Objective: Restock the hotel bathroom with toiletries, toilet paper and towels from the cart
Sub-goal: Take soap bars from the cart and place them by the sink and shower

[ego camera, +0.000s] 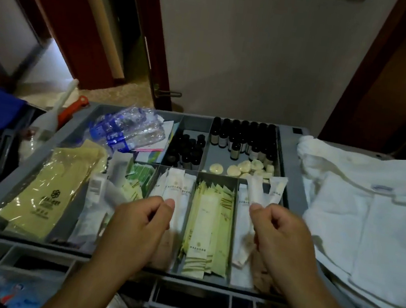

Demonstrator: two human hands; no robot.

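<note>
Pinching white packets (173, 186) (256, 190), hands (134, 225) (280, 243) overhang the tray (70, 124).

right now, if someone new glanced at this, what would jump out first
The two hands at the near edge of the grey tray: the left hand pinches a white sachet from a middle compartment, the right hand a second sachet from the right one. Behind stand rows of dark bottles, and white towels lie piled to the right.
</note>
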